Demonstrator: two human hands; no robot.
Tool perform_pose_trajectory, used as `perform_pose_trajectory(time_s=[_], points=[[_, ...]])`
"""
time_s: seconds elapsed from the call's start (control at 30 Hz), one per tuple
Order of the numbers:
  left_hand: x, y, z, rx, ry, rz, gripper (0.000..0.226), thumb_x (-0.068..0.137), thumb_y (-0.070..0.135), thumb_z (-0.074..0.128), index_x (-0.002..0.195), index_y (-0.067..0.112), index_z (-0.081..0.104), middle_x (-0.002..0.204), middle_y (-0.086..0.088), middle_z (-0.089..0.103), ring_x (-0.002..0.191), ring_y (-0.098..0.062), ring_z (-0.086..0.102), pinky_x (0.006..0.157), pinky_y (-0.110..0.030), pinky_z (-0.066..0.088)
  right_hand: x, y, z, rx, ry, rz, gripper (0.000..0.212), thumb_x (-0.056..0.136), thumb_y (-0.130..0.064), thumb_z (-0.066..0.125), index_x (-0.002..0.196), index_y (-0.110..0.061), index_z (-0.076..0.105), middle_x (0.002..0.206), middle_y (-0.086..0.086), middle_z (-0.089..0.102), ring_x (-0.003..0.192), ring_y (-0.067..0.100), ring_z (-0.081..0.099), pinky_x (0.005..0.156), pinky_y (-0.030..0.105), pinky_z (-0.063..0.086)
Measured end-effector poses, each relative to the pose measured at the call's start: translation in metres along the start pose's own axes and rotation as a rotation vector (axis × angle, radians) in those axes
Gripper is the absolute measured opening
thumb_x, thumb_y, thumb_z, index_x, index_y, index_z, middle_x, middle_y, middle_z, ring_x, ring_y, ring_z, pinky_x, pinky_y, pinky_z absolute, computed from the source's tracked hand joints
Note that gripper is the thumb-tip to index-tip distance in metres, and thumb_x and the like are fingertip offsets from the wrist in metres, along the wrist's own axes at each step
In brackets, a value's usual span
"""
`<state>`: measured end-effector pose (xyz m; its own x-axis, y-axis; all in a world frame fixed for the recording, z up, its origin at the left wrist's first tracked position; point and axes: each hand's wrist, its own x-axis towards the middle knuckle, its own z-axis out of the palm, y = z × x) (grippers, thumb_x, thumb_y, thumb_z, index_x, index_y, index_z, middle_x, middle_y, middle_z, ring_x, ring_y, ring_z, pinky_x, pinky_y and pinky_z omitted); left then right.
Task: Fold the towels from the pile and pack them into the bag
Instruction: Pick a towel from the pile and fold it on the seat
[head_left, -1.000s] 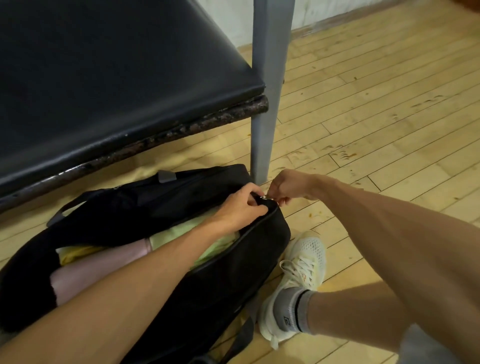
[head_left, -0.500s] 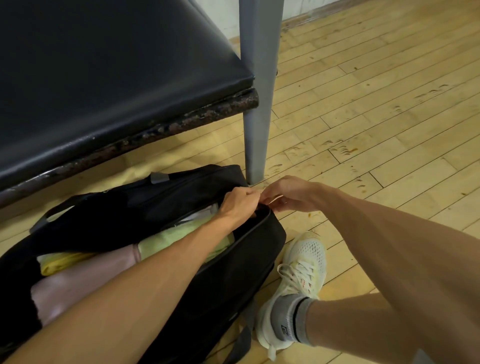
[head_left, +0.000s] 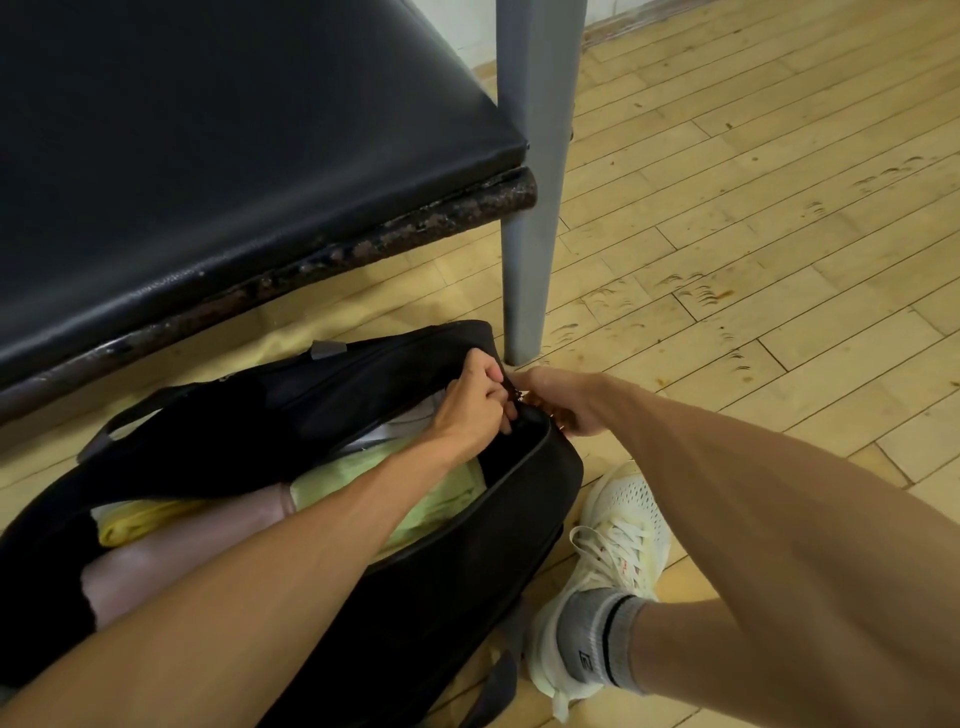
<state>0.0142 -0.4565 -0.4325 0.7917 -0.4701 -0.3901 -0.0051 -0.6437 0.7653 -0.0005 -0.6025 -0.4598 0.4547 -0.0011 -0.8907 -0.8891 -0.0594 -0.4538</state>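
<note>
On the pale wood floor (head_left: 753, 249), near a black bench (head_left: 208, 156), the bag (head_left: 467, 571) lay unzipped with folded towels (head_left: 431, 501) inside. Packing seemed done, with closing in hand; next, the zipper (head_left: 514, 393) likely needed a steady pull along the opening. At the bag's right end the left hand (head_left: 470, 402) gripped the rim and the right hand (head_left: 561, 400) pinched the zipper

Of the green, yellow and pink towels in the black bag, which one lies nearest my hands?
The light green folded towel, just behind the left hand; the yellow towel and pink towel lie toward the other end of the black bag.
</note>
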Motion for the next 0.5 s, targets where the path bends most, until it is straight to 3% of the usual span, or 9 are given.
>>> perform_pose_trajectory(time_s=[0.1,0.23,0.4,0.5], points=[[-0.001,-0.001,-0.005,-0.002,-0.011,0.044,0.013,0.098,0.002,0.042,0.096,0.013,0.038,0.076,-0.008,0.067,0.061,-0.012,0.062,0.067,-0.032,0.052,0.001,-0.001,0.002,0.193,-0.121,0.068,0.034,0.092,-0.039,0.057,0.079,-0.009,0.063,0.085,0.009,0.066,0.081,0.022,0.062,0.096,0.033,0.049],[0.002,0.001,-0.006,0.043,-0.029,0.101,0.013,0.097,0.004,0.046,0.093,0.013,0.037,0.076,-0.01,0.068,0.059,-0.014,0.061,0.062,-0.032,0.051,-0.009,-0.008,0.005,0.195,-0.151,0.042,0.037,0.09,-0.012,0.048,0.056,-0.006,0.062,0.066,0.01,0.063,0.064,0.02,0.059,0.084,0.031,0.05],[0.0,0.002,-0.008,0.145,-0.001,0.167,0.02,0.095,0.007,0.05,0.087,0.019,0.036,0.071,-0.006,0.066,0.055,-0.012,0.054,0.057,-0.032,0.046,0.003,-0.006,0.004,0.244,-0.012,0.085,0.016,0.09,-0.018,0.061,0.076,-0.012,0.059,0.072,0.005,0.06,0.071,0.018,0.057,0.075,0.027,0.051],[-0.014,0.002,-0.015,0.215,-0.023,0.228,0.022,0.095,0.008,0.049,0.086,0.023,0.036,0.069,-0.004,0.064,0.055,-0.013,0.053,0.055,-0.034,0.043,0.005,-0.008,0.004,0.187,0.12,0.11,0.025,0.096,-0.023,0.057,0.072,-0.016,0.052,0.064,0.0,0.046,0.058,0.013,0.041,0.057,0.022,0.034]])
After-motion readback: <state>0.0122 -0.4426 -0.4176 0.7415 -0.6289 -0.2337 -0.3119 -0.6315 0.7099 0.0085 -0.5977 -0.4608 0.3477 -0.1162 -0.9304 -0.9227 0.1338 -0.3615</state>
